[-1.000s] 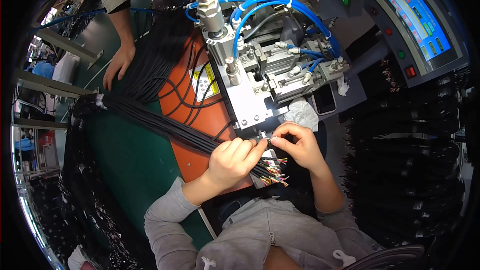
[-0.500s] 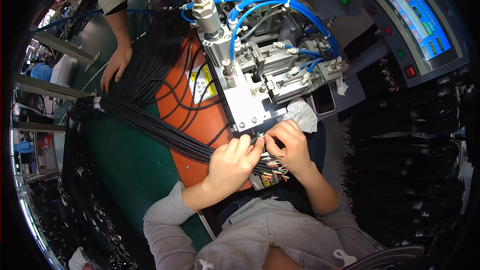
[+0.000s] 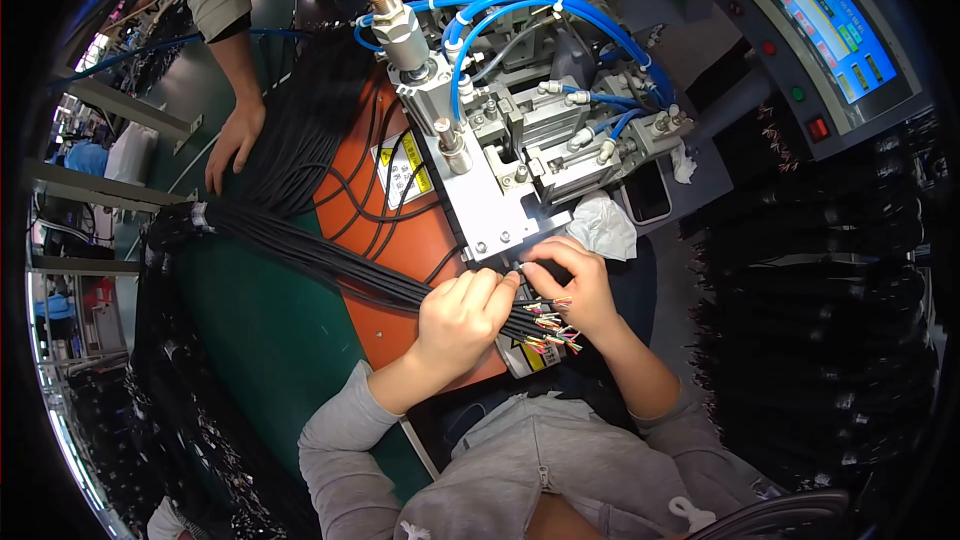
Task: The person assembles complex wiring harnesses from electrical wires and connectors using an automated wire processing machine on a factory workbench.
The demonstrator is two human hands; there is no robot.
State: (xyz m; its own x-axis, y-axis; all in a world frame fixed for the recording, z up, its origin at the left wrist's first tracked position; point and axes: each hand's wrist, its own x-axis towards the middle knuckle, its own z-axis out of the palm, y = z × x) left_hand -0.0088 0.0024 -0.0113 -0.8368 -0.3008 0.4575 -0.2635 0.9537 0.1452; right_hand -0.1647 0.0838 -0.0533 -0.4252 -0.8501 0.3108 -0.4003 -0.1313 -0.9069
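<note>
At the left of the frame, the long run of the black cable bundle [image 3: 300, 245] lies loose across the green mat [image 3: 250, 340] and the orange plate [image 3: 400, 270]. A co-worker's hand [image 3: 232, 145] rests open on more black cable in the upper left. If that hand tugs or shifts the heap, I judge the drag could pull the bundle's ends out of line at the centre.

At the centre of the frame, the left hand [image 3: 462, 315] is clenched over the bundle just short of its stripped ends. The grip covers many cables at once, so a slack finger could let 1 slide back.

Just right of it, the right hand [image 3: 572, 285] pinches 1 cable end between thumb and forefinger, close under the metal front plate of the pneumatic machine [image 3: 500, 210]. Fingertips this near the tooling risk a nip if it cycles, and a crooked feed could bend the fine wires.

The bundle itself is slim black jacketed cable, each end fanning into thin coloured wires [image 3: 550, 325], red, green and yellow among them, sitting between the 2 hands at lower centre.
</note>
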